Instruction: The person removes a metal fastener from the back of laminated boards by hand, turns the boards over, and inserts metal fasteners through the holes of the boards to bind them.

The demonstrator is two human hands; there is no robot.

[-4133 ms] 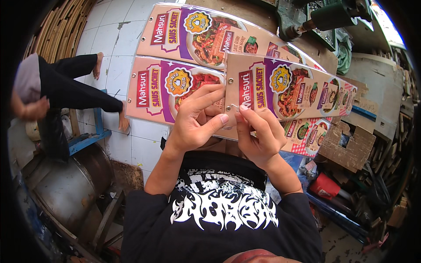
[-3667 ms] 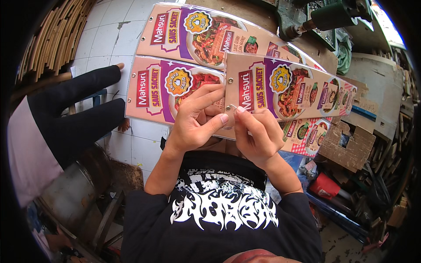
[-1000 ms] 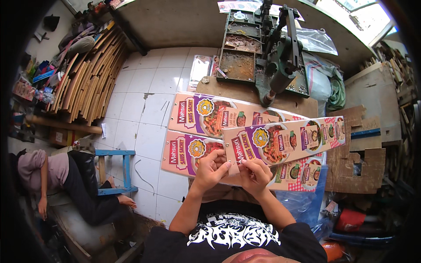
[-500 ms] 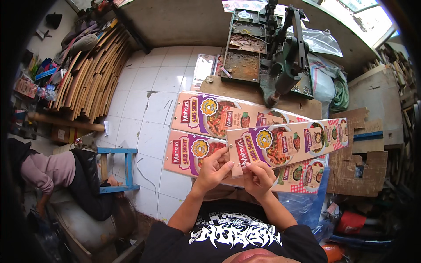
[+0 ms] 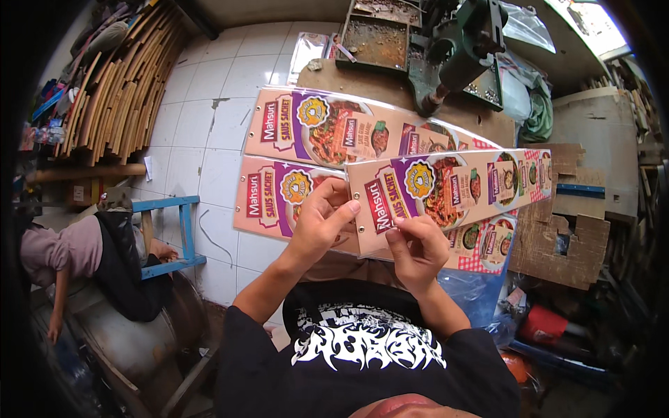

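My left hand (image 5: 326,217) grips the left end of a long printed card (image 5: 456,187) with food pictures, a purple band and small metal eyelets at that end. Thumb on top, its fingers curl behind the card. Over the card's lower left part, my right hand (image 5: 420,254) is closed in a pinch; whatever lies between its fingertips is too small to make out. Beneath, two similar cards lie on the work surface: an upper printed card (image 5: 327,132) and a lower printed card (image 5: 268,198), the latter partly hidden by my left hand and the held card.
A dark green hand press (image 5: 453,70) with a compartmented tray (image 5: 376,43) of small parts stands beyond the cards. Cut brown boards (image 5: 564,244) lie at right. At left are stacked board strips (image 5: 115,83), a blue stool frame (image 5: 167,203) and another person (image 5: 59,254).
My view has shifted, so the scene sits higher and further left. My right hand has drawn slightly away from my left, which keeps its hold. The other person's arm now hangs lower.
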